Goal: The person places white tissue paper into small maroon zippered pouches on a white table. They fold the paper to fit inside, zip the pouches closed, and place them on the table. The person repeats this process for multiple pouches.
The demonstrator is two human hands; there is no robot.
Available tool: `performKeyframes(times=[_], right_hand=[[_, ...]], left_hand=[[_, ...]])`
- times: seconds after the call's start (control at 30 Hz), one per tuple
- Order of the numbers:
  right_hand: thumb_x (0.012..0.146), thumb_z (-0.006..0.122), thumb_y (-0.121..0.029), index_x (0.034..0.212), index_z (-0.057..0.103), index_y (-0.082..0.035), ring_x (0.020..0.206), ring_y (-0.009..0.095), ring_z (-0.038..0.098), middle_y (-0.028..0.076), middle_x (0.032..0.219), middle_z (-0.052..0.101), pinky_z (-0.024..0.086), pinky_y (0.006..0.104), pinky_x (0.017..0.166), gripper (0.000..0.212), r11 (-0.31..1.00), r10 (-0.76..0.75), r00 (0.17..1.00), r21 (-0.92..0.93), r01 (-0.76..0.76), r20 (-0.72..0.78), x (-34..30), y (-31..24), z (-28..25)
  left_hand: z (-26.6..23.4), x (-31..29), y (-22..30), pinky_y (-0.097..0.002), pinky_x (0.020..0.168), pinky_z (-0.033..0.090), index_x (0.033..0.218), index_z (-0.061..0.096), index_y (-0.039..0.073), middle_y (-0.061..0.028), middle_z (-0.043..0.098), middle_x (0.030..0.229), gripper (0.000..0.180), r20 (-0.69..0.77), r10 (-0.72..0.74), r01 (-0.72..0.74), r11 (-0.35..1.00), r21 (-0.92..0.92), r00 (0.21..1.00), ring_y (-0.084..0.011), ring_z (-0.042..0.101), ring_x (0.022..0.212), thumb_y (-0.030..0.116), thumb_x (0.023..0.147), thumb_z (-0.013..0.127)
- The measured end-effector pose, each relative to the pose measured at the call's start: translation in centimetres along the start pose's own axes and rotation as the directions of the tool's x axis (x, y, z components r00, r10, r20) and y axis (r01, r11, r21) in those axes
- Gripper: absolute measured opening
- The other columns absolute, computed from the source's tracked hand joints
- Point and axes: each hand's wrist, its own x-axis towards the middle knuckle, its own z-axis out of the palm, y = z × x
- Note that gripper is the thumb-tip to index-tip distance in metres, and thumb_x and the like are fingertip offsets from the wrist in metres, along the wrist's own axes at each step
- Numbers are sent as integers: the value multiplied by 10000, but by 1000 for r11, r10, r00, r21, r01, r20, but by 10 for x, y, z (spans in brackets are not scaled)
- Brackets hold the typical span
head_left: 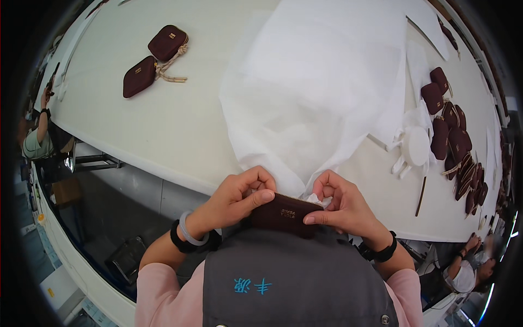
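Close to my apron, both hands hold a small dark burgundy zip pouch (pixel 283 213) with its toothed zipper edge facing up. My left hand (pixel 242 197) pinches one end of that edge, thumb on the front. At the other end my right hand (pixel 342 206) grips the pouch with the thumb on its front. White tissue paper (pixel 317 198) shows at the mouth beside my right fingers. A large sheet of thin white paper (pixel 305 92) spreads over the table and gathers down to just behind the pouch.
Two burgundy pouches (pixel 169 43) with beige cords lie at the far left of the white table (pixel 163 136). Several more pouches (pixel 457 139) pile up at the right, near a white round pad (pixel 415 146) and a thin brown stick (pixel 421 196). Other people sit at both sides.
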Motion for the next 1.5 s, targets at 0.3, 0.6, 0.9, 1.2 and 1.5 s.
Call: performKeyframes(times=[0.3, 0.6, 0.9, 1.2, 1.5], right_hand=[[877, 831, -120, 1053, 574, -68, 524, 11, 490, -23, 833, 610, 332, 212, 460, 315, 999, -24, 994, -41, 29, 106, -14, -8, 3], [934, 747, -314, 915, 577, -68, 531, 154, 507, 42, 810, 601, 397, 323, 502, 299, 677, -538, 823, -489, 550, 182, 9, 17, 4], [952, 647, -494, 743, 494, -110, 525, 227, 462, 30, 729, 479, 389, 327, 489, 463, 29, -808, 505, -836, 548, 303, 34, 6, -23], [941, 705, -84, 1052, 700, -51, 647, 135, 612, 81, 942, 645, 493, 279, 550, 116, 596, -703, 711, -531, 602, 17, -2, 25, -44], [886, 748, -13, 1162, 623, 86, 492, 103, 594, 157, 1057, 716, 501, 242, 464, 319, 958, -132, 896, 177, 224, -424, 9, 8, -59]], left_hand=[[10, -4, 12, -217, 549, 350, 903, 643, 38, 44, 555, 685, 191, -34, 155, -145, 968, 203, 987, -24, 442, 609, 188, 1018, 672], [3, -5, 25, -293, 513, 400, 932, 636, 24, -49, 604, 783, 212, -5, -67, 67, 979, 192, 998, -140, 533, 565, 215, 1024, 641], [5, 33, 5, -356, 507, 408, 842, 584, 34, -105, 545, 735, 214, 146, 569, -473, 483, 737, 809, -265, 536, 550, 174, 993, 642], [3, 24, 8, -314, 524, 458, 1006, 668, 17, -79, 651, 816, 222, -10, 279, -245, 858, 450, 960, -172, 589, 595, 226, 1042, 601], [-25, 39, 36, -210, 455, 431, 1198, 655, -57, -72, 711, 909, 407, -336, -126, 143, 989, 27, 934, -68, 560, 490, 208, 919, 788]])
